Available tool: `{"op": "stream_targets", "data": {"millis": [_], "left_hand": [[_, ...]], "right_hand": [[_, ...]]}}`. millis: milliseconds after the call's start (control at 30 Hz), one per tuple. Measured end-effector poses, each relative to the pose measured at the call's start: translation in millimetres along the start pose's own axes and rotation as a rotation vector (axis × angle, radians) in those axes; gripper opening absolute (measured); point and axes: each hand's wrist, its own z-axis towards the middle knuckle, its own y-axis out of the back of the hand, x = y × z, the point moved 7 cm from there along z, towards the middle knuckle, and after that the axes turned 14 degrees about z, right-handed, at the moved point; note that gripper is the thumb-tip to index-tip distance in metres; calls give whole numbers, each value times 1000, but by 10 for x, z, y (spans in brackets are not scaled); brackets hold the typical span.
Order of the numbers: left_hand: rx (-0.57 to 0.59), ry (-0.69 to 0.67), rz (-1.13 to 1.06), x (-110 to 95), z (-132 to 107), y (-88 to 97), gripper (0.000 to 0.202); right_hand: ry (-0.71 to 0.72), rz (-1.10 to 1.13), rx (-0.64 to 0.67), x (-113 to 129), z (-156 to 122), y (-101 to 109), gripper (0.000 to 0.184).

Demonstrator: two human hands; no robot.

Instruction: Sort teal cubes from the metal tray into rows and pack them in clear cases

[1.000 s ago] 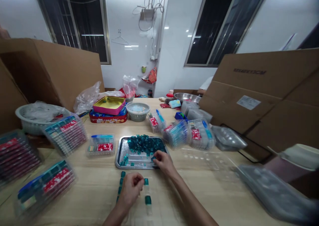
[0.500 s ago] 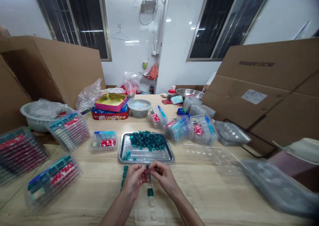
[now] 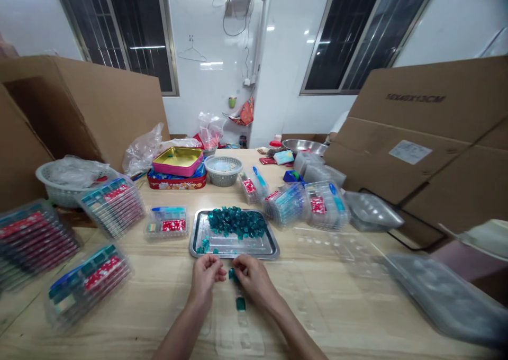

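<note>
My right hand (image 3: 254, 281) pinches a small teal translucent piece (image 3: 232, 274) between thumb and fingertips, above a clear plastic blister tray (image 3: 238, 341). Another teal square piece (image 3: 240, 303) sits in that tray, below my right fingers. Just to the left, my left hand (image 3: 205, 278) is closed with thumb against fingers; what it holds, if anything, is hidden. Beyond both hands, a metal tray (image 3: 234, 250) carries a heap of loose teal pieces (image 3: 236, 222), with a few scattered at its left front.
Filled clear packs with red dotted inserts stand left, such as one pack (image 3: 166, 223), and behind right, such as another (image 3: 326, 206). A grey basket (image 3: 223, 172) and a pink tin (image 3: 178, 163) are behind the tray. Cardboard boxes (image 3: 420, 143) flank the table.
My left hand has moved left, away from my right hand, and now covers the column of teal pieces seen beside it before. The teal piece in my right fingers shows more clearly.
</note>
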Motion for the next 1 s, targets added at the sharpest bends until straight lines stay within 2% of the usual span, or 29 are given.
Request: {"op": "stream_targets", "data": {"millis": [133, 233, 300, 367, 500, 567, 733, 833, 1000], "left_hand": [[-18, -10, 11, -12, -24, 56, 52], [-30, -16, 19, -30, -45, 79, 52], [-38, -19, 23, -42, -60, 85, 53], [-32, -22, 20, -55, -80, 77, 54], [161, -23, -7, -67, -139, -82, 51], [225, -16, -34, -61, -176, -149, 48], [181, -73, -75, -98, -229, -180, 39], [173, -110, -51, -125, -250, -199, 35], [178, -134, 30, -148, -267, -223, 31]], "right_hand": [[13, -243, 9, 73, -7, -106, 17], [12, -290, 12, 89, -4, -128, 18], [23, -193, 4, 117, 13, -100, 20], [33, 6, -6, 160, 30, -42, 23], [50, 359, 17, 266, 6, 59, 23], [29, 475, -16, 269, -38, 106, 20], [-39, 585, -110, 192, -162, 152, 12], [-67, 641, -112, 170, -195, 138, 14], [-152, 878, -95, 149, -217, 103, 22]]}}
